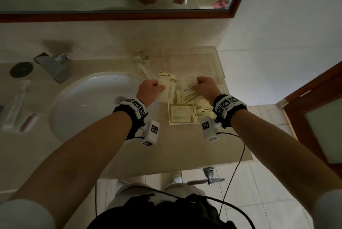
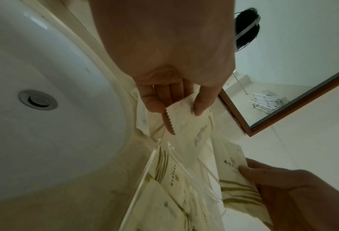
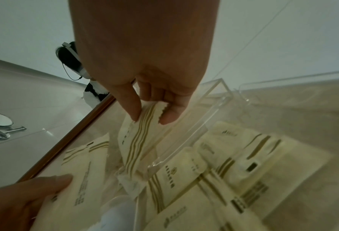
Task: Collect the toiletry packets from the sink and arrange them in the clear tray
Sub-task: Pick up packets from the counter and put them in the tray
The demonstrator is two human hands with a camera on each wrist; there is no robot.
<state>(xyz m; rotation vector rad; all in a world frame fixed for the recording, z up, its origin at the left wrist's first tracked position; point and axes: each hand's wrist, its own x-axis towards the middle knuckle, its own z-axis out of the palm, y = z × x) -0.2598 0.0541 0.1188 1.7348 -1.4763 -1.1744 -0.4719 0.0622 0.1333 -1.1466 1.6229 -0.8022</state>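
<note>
Now the left hand (image 1: 150,90) is pinching a cream toiletry packet (image 1: 167,88) between thumb and fingers beside the white sink (image 1: 88,103); the right hand (image 1: 205,86) is gripping a striped packet (image 1: 188,83) over the clear tray (image 1: 221,79); more packets (image 1: 183,114) are lying in that tray.

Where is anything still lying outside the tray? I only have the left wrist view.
Observer: The head view shows a wrapped toothbrush on the counter behind the sink, just left of the clear tray.
Operator: How is the right hand gripping its packet?
Observer: In the right wrist view, the right hand pinches a striped packet by its top edge between thumb and fingers, and the packet hangs down beside the tray's wall.
</note>
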